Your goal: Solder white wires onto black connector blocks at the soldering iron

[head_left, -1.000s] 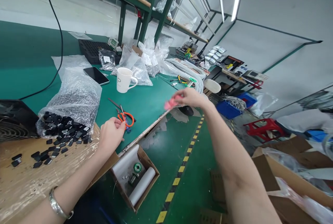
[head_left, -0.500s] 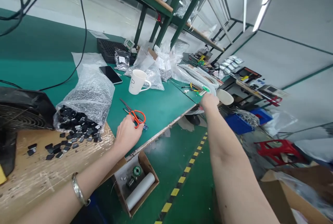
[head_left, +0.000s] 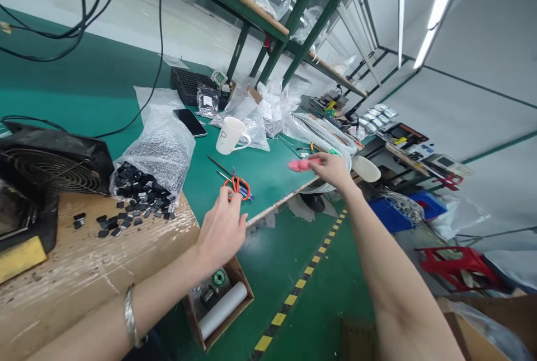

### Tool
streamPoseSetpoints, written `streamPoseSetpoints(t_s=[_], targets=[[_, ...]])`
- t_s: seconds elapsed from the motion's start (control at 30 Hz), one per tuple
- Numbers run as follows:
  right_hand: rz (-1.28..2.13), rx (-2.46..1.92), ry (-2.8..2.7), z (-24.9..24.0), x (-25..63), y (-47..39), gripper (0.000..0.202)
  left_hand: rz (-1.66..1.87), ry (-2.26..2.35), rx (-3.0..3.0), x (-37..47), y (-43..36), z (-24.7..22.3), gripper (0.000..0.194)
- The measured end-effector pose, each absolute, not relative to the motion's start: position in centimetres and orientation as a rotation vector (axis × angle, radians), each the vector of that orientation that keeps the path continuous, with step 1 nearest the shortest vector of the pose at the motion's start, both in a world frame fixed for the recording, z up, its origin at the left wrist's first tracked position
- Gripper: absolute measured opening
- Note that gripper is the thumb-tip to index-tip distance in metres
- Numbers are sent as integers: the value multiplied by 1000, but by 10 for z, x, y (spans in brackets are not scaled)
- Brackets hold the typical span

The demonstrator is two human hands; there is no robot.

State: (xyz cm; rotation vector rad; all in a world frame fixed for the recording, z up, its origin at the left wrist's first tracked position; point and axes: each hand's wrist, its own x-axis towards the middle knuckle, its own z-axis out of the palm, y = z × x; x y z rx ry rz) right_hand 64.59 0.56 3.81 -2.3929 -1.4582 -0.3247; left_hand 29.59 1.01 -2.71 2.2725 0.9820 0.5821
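Both grip with fingers point(head_left: 224, 198): left hand point(head_left: 221, 229), partly hidden scissors point(head_left: 236, 183); right hand point(head_left: 334, 169), pink blur point(head_left: 299, 165).

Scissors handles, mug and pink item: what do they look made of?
Orange scissors handles: probably smooth plastic, given their even, bright colour.
White mug: likely glazed ceramic, with a smooth, pale surface.
Pink item: material unclear; blur hides its finish.
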Motion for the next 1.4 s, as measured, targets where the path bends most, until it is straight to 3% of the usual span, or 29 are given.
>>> streamPoseSetpoints(t_s=[0.3,0.43,0.63,0.73,0.87,1.07,1.27,1.4], targets=[[-30,-2121,-1613,-15,548,52,31,767,772,2463,177,-69,-37,29],[68,-1949,-1659,-3,484,37,27,960,1090,2288,84,-79,-43,23],[590,-1550,-1956,6,332,17,24,1127,1919,1775,-43,-77,-44,12],[740,-1437,-2029,-11,252,24,16,1108,2017,1430,-73,-68,-53,18],[699,-1509,-1987,-38,184,43,13,1105,1966,1316,-84,-66,-68,21],[789,-1584,-1865,-52,168,48,12,1138,1926,1457,-85,-74,-76,20],[976,-1474,-1704,-53,194,31,31,1136,1897,1578,-86,-72,-78,18],[944,-1469,-1697,-51,200,23,28,1086,1938,1572,-87,-72,-80,20]])
